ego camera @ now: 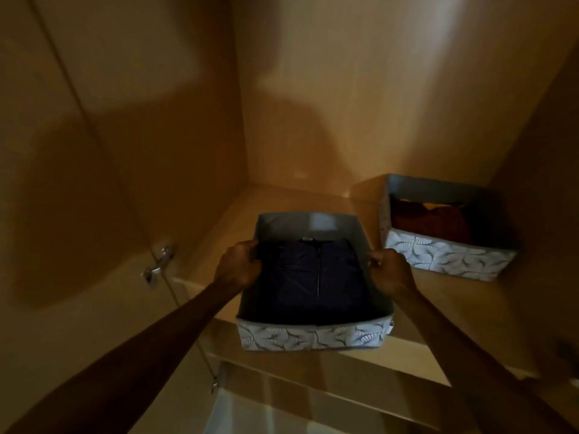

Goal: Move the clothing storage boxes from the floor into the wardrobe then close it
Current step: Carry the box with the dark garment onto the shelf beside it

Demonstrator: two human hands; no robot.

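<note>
A grey storage box [313, 335] with a leaf pattern sits on the wardrobe shelf [423, 308], its front end jutting over the shelf's edge. A folded dark navy garment [310, 277] with a zip lies inside. My left hand [239, 266] grips the box's left wall and my right hand [391, 270] grips its right wall. A second patterned box [445, 255] stands further back on the right of the same shelf, holding a dark red and orange garment [429, 219].
The wardrobe's wooden back wall [360, 104] and left side wall [175, 136] enclose the shelf. A metal hinge [158, 264] is fixed at the left, where the open door [47, 183] hangs. A lower shelf edge [313, 389] shows beneath.
</note>
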